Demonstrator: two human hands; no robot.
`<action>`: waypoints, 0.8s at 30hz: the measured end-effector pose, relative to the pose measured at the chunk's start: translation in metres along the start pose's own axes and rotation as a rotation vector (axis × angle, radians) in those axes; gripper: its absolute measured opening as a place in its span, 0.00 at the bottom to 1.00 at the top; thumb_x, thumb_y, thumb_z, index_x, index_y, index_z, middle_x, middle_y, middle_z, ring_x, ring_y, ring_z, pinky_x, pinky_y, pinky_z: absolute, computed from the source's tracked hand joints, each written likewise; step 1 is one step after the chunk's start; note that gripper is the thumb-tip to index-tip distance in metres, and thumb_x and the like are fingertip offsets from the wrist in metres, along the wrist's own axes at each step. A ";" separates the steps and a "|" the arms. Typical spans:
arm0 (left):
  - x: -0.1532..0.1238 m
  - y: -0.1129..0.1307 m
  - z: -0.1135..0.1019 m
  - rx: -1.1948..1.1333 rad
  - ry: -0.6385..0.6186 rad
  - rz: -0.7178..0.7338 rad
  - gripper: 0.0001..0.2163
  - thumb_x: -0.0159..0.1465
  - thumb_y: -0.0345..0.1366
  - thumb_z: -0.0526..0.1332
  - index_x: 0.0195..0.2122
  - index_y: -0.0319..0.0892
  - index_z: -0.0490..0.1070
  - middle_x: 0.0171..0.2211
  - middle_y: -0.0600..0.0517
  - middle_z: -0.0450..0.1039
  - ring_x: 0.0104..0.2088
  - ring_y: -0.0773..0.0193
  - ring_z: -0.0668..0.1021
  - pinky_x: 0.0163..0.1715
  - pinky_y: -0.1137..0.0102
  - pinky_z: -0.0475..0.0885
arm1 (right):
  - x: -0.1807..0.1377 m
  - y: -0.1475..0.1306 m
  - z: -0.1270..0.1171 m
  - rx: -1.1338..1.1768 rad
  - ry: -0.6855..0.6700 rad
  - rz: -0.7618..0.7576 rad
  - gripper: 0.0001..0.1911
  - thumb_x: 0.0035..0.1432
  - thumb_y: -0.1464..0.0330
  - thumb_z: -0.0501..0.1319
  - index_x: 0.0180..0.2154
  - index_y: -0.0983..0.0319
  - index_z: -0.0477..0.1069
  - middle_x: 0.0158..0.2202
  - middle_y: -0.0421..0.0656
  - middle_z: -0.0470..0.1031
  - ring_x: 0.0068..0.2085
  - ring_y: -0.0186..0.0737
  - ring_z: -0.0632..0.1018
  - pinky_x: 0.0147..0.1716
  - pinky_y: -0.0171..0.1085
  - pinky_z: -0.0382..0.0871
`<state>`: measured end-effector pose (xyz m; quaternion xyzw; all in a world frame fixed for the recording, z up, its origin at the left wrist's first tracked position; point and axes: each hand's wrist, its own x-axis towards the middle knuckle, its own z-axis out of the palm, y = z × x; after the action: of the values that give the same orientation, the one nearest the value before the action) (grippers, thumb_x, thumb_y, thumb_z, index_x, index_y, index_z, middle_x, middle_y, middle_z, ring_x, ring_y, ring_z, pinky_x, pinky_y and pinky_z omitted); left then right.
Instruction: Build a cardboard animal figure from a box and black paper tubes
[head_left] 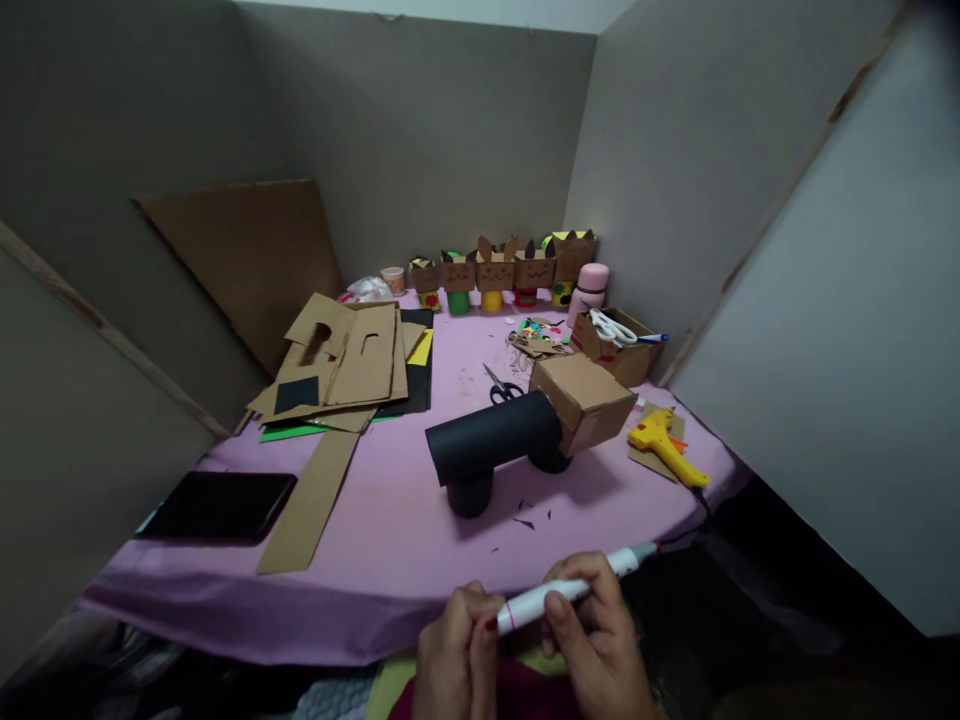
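Note:
Both my hands hold a white marker (529,608) with a thin pink ring, just in front of the table edge. The fingers of my left hand (456,650) are closed at its left end. My right hand (600,640) wraps round its middle, and the grey end with a pink tip points right. Beyond the hands stands a black paper tube body (491,435) on short black tube legs. A cardboard box (581,400) adjoins its right end. Small black paper scraps (525,522) lie in front of it.
Cardboard sheets (341,365), a cardboard strip (311,505) and a black tablet or phone (217,507) lie left. Scissors (506,391) lie behind the tube. A yellow glue gun (667,445), a tool box (626,362) and a pink bottle (589,293) are right. Cardboard-headed figures (495,272) line the back.

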<state>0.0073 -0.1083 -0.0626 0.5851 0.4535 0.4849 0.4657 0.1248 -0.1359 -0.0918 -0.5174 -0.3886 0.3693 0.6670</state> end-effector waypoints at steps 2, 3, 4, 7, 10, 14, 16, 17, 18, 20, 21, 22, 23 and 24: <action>0.000 0.004 0.000 0.004 -0.001 0.000 0.21 0.60 0.58 0.55 0.25 0.47 0.72 0.21 0.52 0.67 0.22 0.62 0.66 0.28 0.67 0.59 | -0.003 0.001 0.003 0.032 0.015 -0.018 0.11 0.62 0.56 0.56 0.37 0.55 0.60 0.20 0.32 0.64 0.19 0.31 0.65 0.18 0.29 0.61; 0.000 0.006 0.001 -0.021 -0.015 -0.035 0.21 0.60 0.58 0.55 0.25 0.46 0.71 0.21 0.52 0.66 0.22 0.62 0.67 0.27 0.67 0.59 | -0.004 0.001 0.003 0.019 0.015 -0.045 0.10 0.62 0.57 0.56 0.37 0.55 0.60 0.21 0.33 0.64 0.19 0.32 0.65 0.18 0.30 0.61; 0.001 0.007 0.001 -0.061 -0.040 -0.094 0.21 0.60 0.58 0.56 0.25 0.46 0.70 0.21 0.53 0.65 0.22 0.63 0.66 0.26 0.68 0.58 | -0.004 0.001 0.002 -0.007 0.014 -0.081 0.10 0.63 0.57 0.56 0.37 0.55 0.60 0.21 0.33 0.65 0.19 0.32 0.65 0.18 0.30 0.61; 0.004 0.011 0.001 -0.255 -0.157 -0.368 0.22 0.57 0.61 0.57 0.25 0.45 0.63 0.19 0.59 0.54 0.19 0.69 0.56 0.21 0.72 0.52 | -0.003 0.000 0.000 -0.132 0.034 -0.234 0.07 0.64 0.60 0.55 0.37 0.56 0.63 0.22 0.34 0.65 0.20 0.32 0.65 0.19 0.31 0.61; 0.006 0.012 0.000 -0.354 -0.236 -0.482 0.23 0.56 0.62 0.57 0.26 0.45 0.61 0.19 0.62 0.49 0.19 0.71 0.51 0.19 0.73 0.47 | -0.003 0.000 -0.001 -0.206 0.072 -0.323 0.06 0.64 0.61 0.55 0.38 0.55 0.63 0.24 0.35 0.66 0.21 0.33 0.66 0.20 0.32 0.61; 0.009 0.009 0.000 -0.248 -0.203 -0.334 0.22 0.58 0.59 0.57 0.28 0.43 0.64 0.21 0.59 0.55 0.20 0.71 0.55 0.20 0.74 0.50 | 0.001 0.000 0.000 -0.137 0.040 -0.208 0.07 0.65 0.60 0.54 0.39 0.55 0.60 0.23 0.34 0.67 0.20 0.33 0.67 0.20 0.32 0.62; 0.014 0.008 0.000 -0.258 -0.204 -0.349 0.22 0.58 0.59 0.57 0.30 0.43 0.65 0.20 0.61 0.53 0.20 0.72 0.56 0.20 0.75 0.50 | 0.005 0.000 -0.002 -0.137 0.011 -0.102 0.08 0.64 0.59 0.54 0.38 0.56 0.60 0.20 0.33 0.66 0.19 0.33 0.68 0.20 0.31 0.61; 0.016 0.007 0.000 -0.288 -0.210 -0.378 0.22 0.58 0.60 0.57 0.32 0.44 0.64 0.19 0.62 0.52 0.20 0.72 0.56 0.20 0.76 0.50 | 0.008 0.000 -0.003 -0.150 0.002 -0.060 0.09 0.63 0.58 0.55 0.37 0.57 0.60 0.19 0.33 0.66 0.19 0.33 0.69 0.20 0.31 0.61; 0.018 0.006 0.000 -0.325 -0.218 -0.407 0.22 0.58 0.60 0.57 0.35 0.44 0.64 0.18 0.62 0.51 0.19 0.72 0.56 0.19 0.76 0.50 | 0.011 0.000 -0.004 -0.164 -0.002 -0.028 0.11 0.63 0.57 0.55 0.36 0.57 0.61 0.19 0.33 0.66 0.19 0.33 0.69 0.19 0.31 0.60; 0.022 0.004 0.000 -0.396 -0.229 -0.445 0.22 0.57 0.60 0.58 0.38 0.45 0.63 0.17 0.63 0.54 0.16 0.74 0.57 0.17 0.78 0.51 | 0.015 -0.001 -0.006 -0.180 0.003 0.006 0.12 0.62 0.56 0.55 0.36 0.58 0.62 0.18 0.33 0.66 0.19 0.33 0.70 0.20 0.31 0.60; 0.023 0.003 0.000 -0.420 -0.233 -0.449 0.22 0.57 0.60 0.58 0.38 0.45 0.63 0.17 0.63 0.58 0.15 0.74 0.57 0.16 0.78 0.52 | 0.017 -0.001 -0.007 -0.183 0.011 0.012 0.13 0.62 0.55 0.55 0.36 0.58 0.62 0.18 0.33 0.66 0.19 0.33 0.70 0.20 0.31 0.61; 0.023 0.002 -0.001 -0.436 -0.234 -0.450 0.22 0.57 0.59 0.59 0.38 0.45 0.63 0.17 0.62 0.61 0.14 0.74 0.58 0.15 0.78 0.53 | 0.018 -0.001 -0.007 -0.184 0.018 0.020 0.14 0.62 0.54 0.55 0.36 0.58 0.62 0.18 0.33 0.66 0.20 0.34 0.70 0.21 0.31 0.61; 0.024 0.002 -0.001 -0.442 -0.233 -0.448 0.22 0.58 0.59 0.59 0.38 0.45 0.63 0.18 0.61 0.64 0.14 0.75 0.60 0.15 0.78 0.55 | 0.018 -0.002 -0.007 -0.181 0.024 0.029 0.14 0.62 0.54 0.55 0.36 0.58 0.62 0.19 0.33 0.66 0.20 0.34 0.70 0.21 0.31 0.62; 0.024 0.002 -0.002 -0.436 -0.236 -0.446 0.21 0.58 0.59 0.58 0.37 0.45 0.63 0.19 0.61 0.65 0.14 0.75 0.61 0.15 0.78 0.56 | 0.019 -0.002 -0.007 -0.178 0.029 0.040 0.15 0.62 0.53 0.55 0.36 0.58 0.62 0.19 0.34 0.66 0.20 0.33 0.70 0.22 0.31 0.62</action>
<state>0.0083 -0.0850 -0.0574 0.4099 0.3989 0.3857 0.7239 0.1394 -0.1224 -0.0888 -0.5874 -0.4000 0.3391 0.6164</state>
